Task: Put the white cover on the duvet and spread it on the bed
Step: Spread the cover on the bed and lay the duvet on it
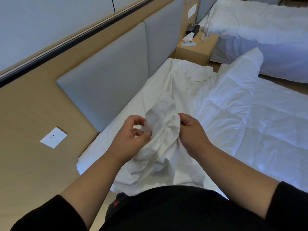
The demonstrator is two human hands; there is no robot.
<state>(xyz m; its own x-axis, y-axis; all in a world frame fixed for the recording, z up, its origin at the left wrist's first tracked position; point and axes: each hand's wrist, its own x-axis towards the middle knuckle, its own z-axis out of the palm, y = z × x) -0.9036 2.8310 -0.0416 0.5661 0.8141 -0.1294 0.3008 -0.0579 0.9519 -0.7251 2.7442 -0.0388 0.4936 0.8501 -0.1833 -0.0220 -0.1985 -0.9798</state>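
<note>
A bunched part of the cover (163, 130) is held up close above the near edge of the bed (120, 114). It is pinched by the left hand (131, 135) with curled fingers (146, 133), and gripped at its other side by the right hand (191, 130). The duvet (250, 117) is spread flat to the right, uncovered. With white on white, the wrong edge may be taken for the opening, and the cover could be put on twisted.
</note>
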